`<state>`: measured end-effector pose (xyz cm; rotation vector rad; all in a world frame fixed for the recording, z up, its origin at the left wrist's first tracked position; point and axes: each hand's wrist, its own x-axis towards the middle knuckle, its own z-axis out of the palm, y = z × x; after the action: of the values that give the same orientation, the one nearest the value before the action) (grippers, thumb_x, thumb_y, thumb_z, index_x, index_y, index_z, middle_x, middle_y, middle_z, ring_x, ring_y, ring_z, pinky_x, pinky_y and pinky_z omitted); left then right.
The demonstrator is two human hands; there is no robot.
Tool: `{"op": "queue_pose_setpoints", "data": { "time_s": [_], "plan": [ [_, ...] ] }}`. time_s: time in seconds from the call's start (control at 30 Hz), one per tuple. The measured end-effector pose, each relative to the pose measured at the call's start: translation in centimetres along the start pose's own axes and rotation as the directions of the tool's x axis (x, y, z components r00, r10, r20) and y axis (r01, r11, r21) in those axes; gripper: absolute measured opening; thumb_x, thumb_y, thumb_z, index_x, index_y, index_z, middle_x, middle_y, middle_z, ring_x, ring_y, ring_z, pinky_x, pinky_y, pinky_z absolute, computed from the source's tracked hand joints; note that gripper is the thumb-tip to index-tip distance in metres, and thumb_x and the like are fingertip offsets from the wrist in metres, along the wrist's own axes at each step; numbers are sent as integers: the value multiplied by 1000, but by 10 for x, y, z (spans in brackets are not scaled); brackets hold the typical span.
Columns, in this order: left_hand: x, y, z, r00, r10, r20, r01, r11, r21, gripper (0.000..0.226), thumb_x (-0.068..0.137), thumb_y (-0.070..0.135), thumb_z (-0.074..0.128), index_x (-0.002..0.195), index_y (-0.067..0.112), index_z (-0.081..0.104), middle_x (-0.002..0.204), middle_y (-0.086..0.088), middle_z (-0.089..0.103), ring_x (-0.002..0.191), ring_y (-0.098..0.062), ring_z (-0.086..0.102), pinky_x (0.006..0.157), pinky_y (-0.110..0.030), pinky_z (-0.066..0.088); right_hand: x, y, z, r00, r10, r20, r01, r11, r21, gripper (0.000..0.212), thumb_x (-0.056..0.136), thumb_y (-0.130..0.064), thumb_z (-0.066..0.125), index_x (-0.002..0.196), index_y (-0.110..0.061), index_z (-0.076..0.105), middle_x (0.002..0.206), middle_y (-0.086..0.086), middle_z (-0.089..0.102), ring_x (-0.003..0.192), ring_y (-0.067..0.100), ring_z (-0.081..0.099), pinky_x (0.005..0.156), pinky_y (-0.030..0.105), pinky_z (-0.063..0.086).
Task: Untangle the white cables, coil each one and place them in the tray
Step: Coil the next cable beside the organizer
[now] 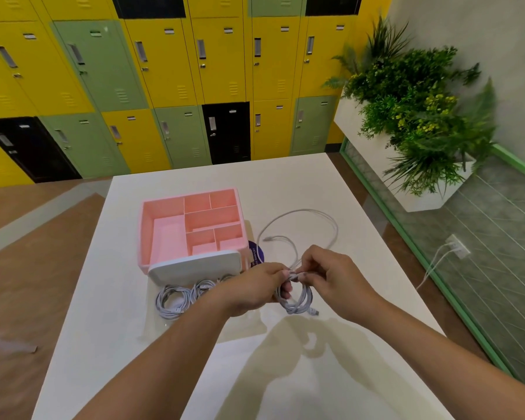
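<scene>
Above the white table, my left hand (255,291) grips the top of a half-wound white cable coil (300,300), whose plug hangs at the bottom right. My right hand (328,275) pinches the same cable right beside the left fingers. The cable's loose remainder (312,215) runs away in a wide loop across the table behind my hands. Two coiled white cables (181,297) lie to the left, in a clear tray whose edges barely show. A pink tray (144,228) with several compartments stands beyond them with nothing in it.
A white lid-like object (194,266) leans at the pink tray's near edge, and a purple label (256,251) lies by its right corner. The table's right edge (406,280) drops off beside a green-framed glass wall with a planter. Lockers stand behind.
</scene>
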<state>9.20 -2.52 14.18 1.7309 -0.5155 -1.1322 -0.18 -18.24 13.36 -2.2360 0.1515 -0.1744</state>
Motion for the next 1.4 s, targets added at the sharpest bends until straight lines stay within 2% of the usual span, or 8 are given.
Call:
{"op": "queue_pose_setpoints", "data": {
  "time_s": [0.17,0.27,0.47,0.57,0.83,0.93,1.03,1.4],
  "plan": [
    [1,1,0,997,51,-62,-34,968,250,29,104,24,33,94,9,57,82,2,56,78,-13,55,89,-39,49,4,-7,-4,999,36,8,-36,998,42,29,90,-2,56,78,-27,47,83,1,67,81,19,68,75,47,56],
    [-3,5,2,997,57,-52,-38,949,313,24,102,28,36,88,18,53,82,4,52,78,-11,52,85,-36,45,9,-12,-9,999,44,23,-44,999,22,23,88,-1,58,79,-22,54,80,-2,68,75,11,68,74,41,56],
    [-1,-1,-1,985,139,-98,-81,892,445,33,101,41,40,94,10,49,86,0,51,82,-20,50,88,-45,45,19,-9,-18,967,-254,22,242,887,-392,9,85,-14,69,87,-22,70,82,-12,67,77,11,51,70,30,47],
    [0,-5,1,974,183,-135,-109,897,429,34,102,40,39,93,9,50,86,-3,54,90,-31,57,86,-45,46,22,-10,-21,956,-293,16,263,831,-490,7,85,-16,70,88,-22,69,84,-12,67,78,12,44,69,28,42],
    [3,-4,2,971,196,-133,-149,942,302,31,101,38,41,93,10,51,82,5,52,88,-23,59,92,-46,48,25,-13,-23,992,-124,26,126,930,-345,10,92,-8,57,91,-16,64,88,-11,54,75,-5,49,69,11,36],
    [4,-3,3,958,225,-177,-162,935,317,27,101,41,38,88,19,49,84,6,52,85,-17,59,90,-44,50,22,-15,-19,998,-69,-1,67,970,-233,8,91,-18,61,99,-17,61,98,-8,56,84,2,56,75,17,45],
    [6,-1,6,950,230,-213,-153,934,324,29,102,40,36,91,16,48,85,4,52,85,-17,55,85,-38,46,16,-16,-9,999,11,38,-3,979,-201,30,83,-27,69,107,-22,52,108,-10,49,93,-3,53,81,17,47],
    [9,-4,16,967,156,-204,-136,985,105,38,94,54,42,84,20,56,80,7,54,83,-21,58,91,-47,48,12,-22,5,986,150,-72,-158,979,-132,26,75,-5,61,96,-15,50,100,-3,51,88,13,55,75,29,49]
  ]
}}
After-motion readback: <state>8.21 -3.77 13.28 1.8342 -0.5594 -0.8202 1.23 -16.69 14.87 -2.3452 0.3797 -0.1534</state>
